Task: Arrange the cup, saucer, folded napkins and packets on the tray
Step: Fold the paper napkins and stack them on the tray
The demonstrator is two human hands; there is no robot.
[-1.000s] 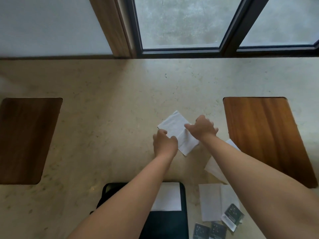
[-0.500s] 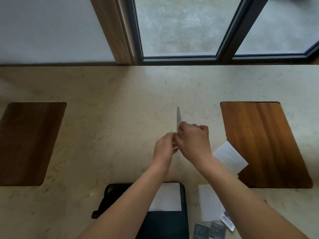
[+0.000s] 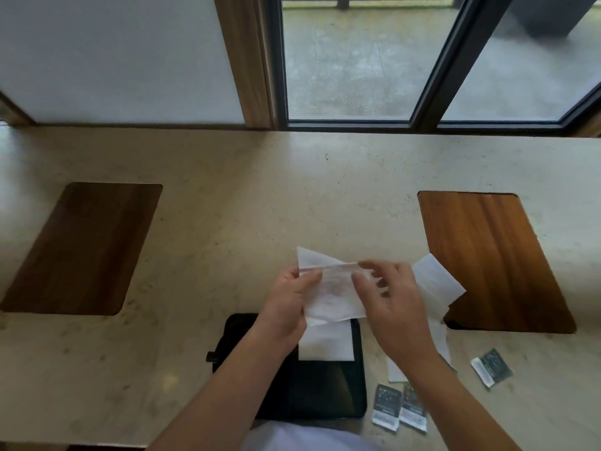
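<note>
A white napkin (image 3: pixel 331 292) is held in the air above the counter, partly folded. My left hand (image 3: pixel 287 302) pinches its left edge. My right hand (image 3: pixel 390 297) is at its right side, blurred, fingers spread near the top fold. Below them lies a black tray (image 3: pixel 322 395) with one folded white napkin (image 3: pixel 327 343) on its far end. More white napkins (image 3: pixel 435 283) lie to the right, partly under my right arm. Two dark packets (image 3: pixel 398 408) lie by the tray's right side, and a third packet (image 3: pixel 491 367) lies further right. No cup or saucer is in view.
The beige stone counter (image 3: pixel 227 222) has a wooden inset panel on the left (image 3: pixel 81 249) and another on the right (image 3: pixel 487 258). A wall and dark-framed windows (image 3: pixel 348 60) stand behind the counter's far edge.
The napkin was lifted off the counter, stood on edge between both hands, and now hangs spread between them nearer the tray. The view has tilted up slightly.
</note>
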